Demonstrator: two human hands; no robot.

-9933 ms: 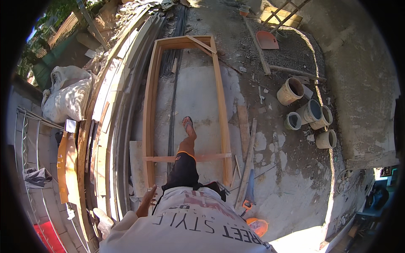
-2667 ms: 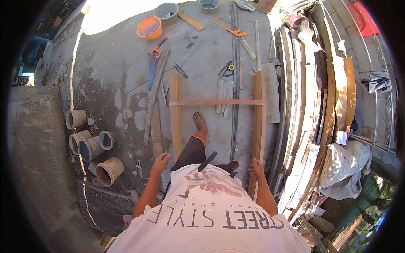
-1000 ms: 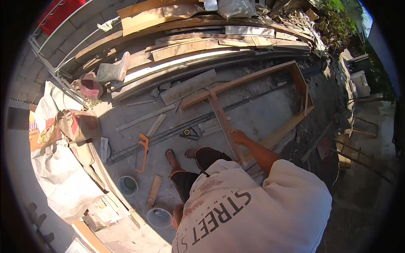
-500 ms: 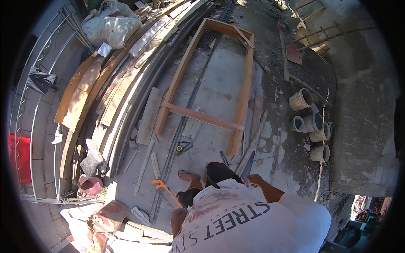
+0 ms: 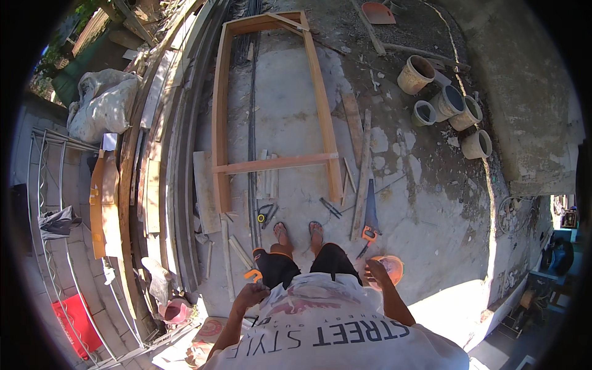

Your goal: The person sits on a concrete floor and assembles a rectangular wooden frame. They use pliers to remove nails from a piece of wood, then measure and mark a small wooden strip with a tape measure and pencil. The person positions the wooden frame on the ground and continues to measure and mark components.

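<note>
My left hand [image 5: 250, 296] hangs at my left hip, over an orange hacksaw [image 5: 252, 275] whose lower part it hides. Its fingers are curled out of sight, so a hold cannot be made out. My right hand [image 5: 375, 271] hangs at my right side with loosely bent fingers and nothing visible in it. It overlaps an orange round tub [image 5: 391, 269] on the floor. Just ahead of it lies a handsaw [image 5: 370, 209] with a blue-grey blade and orange handle. A long wooden frame [image 5: 277, 163] with a crosspiece and a corner brace lies before my feet.
A yellow-and-black tape measure [image 5: 261, 217] and dark tool [image 5: 330, 208] lie near my sandalled feet. Long boards [image 5: 180, 123] are stacked at left. Several buckets [image 5: 416, 75] stand at right. A red cloth [image 5: 77, 325] hangs on a metal frame at the left edge.
My view has turned and levelled, so the wooden frame now lies straighter ahead. Both feet and the orange tub have come into sight. My right hand no longer covers the handsaw's handle.
</note>
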